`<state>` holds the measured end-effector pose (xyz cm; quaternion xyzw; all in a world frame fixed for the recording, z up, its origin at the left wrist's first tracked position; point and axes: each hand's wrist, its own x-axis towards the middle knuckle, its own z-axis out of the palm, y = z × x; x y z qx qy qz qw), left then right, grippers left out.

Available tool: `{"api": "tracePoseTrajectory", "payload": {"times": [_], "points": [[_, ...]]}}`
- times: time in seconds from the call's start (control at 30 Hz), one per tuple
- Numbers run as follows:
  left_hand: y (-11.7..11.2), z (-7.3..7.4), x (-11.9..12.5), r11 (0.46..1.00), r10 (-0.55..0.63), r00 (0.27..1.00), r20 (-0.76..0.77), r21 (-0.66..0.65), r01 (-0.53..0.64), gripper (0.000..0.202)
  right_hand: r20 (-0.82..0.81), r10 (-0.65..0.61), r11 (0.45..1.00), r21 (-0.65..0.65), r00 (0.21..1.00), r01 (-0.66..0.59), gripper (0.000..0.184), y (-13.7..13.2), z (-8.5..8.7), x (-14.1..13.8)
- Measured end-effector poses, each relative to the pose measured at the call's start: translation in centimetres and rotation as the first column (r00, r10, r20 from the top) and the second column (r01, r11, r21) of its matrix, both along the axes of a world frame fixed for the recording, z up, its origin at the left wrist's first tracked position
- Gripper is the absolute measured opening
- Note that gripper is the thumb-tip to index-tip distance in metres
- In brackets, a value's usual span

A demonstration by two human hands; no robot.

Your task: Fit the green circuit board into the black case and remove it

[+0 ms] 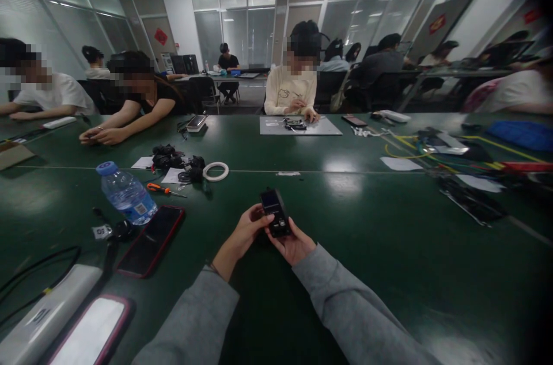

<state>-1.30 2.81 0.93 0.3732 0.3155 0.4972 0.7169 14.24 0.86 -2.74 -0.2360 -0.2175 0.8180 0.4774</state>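
A small black handheld device (272,202) with a dark screen and lighter marks on its lower front is held tilted above the green table, near the middle of the head view. My left hand (246,232) grips its left side, the thumb lying across the front. Around the lower right side my right hand (297,243) is closed, fingers partly hidden under the device. Both wrists come out of grey sleeves. Left of my hands lies a dark phone with a red edge (151,243).
A water bottle (126,192) leans by the phone. An orange screwdriver (166,189), black cable bundles (166,156) and a white ring (215,171) lie beyond. Nearer are a white box (54,307) and a bright-screened phone (93,330). Wires clutter the right; several people sit around.
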Motion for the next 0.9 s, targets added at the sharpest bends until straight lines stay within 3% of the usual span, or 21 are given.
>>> {"api": "tracePoseTrajectory", "payload": {"times": [0.17, 0.47, 0.9], "points": [[0.1, -0.2, 0.0, 0.999, 0.031, 0.998, -0.054, 0.025, -0.029, 0.047, 0.009, -0.106, 0.993, -0.041, 0.994, 0.106, 0.043, 0.0, -0.2, -0.7], [0.2, -0.8, -0.2, 0.994, 0.08, 0.979, -0.186, 0.09, -0.064, 0.044, 0.026, -0.052, 0.995, 0.092, 0.998, 0.049, 0.041, -1.4, 1.2, -1.0], [0.0, -0.4, -0.5, 0.993, 0.062, 0.971, -0.232, 0.11, -0.037, 0.043, 0.113, -0.081, 0.993, 0.093, 0.99, 0.071, 0.04, -1.8, 1.8, -1.3]]}}
